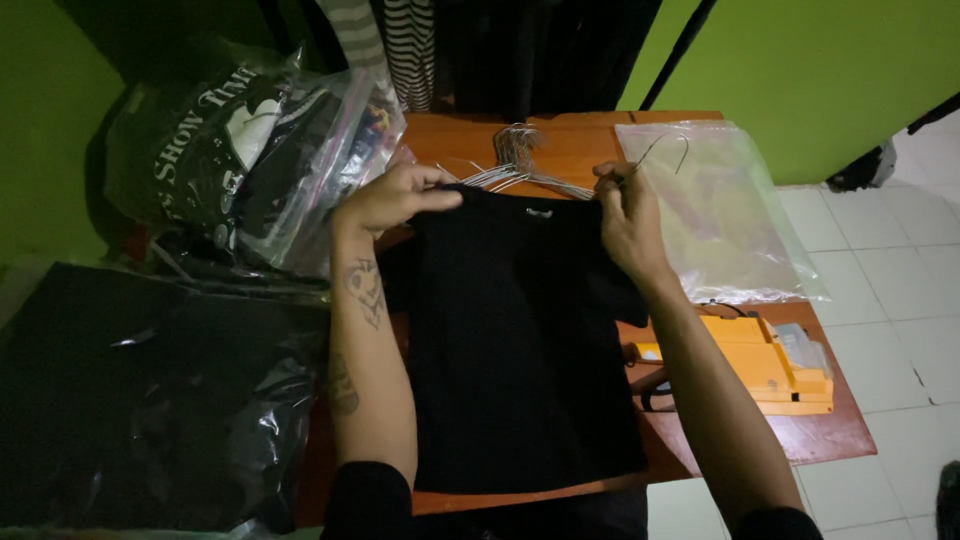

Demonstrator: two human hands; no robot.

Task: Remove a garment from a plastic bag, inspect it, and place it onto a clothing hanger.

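Note:
A black shirt [520, 340] lies flat and folded on a brown wooden table [830, 440], its collar end pointing away from me. My left hand [392, 198] pinches the shirt's top left corner. At the top right corner, my right hand [628, 222] grips the fabric. Just beyond the collar lies a bundle of thin metal wire hangers [515, 165], touching the shirt's upper edge. It is hard to tell whether my right fingers also touch a hanger wire.
A clear plastic bag [725, 215] lies flat at the table's far right. An orange tool [770, 365] sits at the right edge. Bagged dark garments [250, 150] are piled at the left, with black plastic [140, 400] below. Striped clothes hang behind; white floor tiles right.

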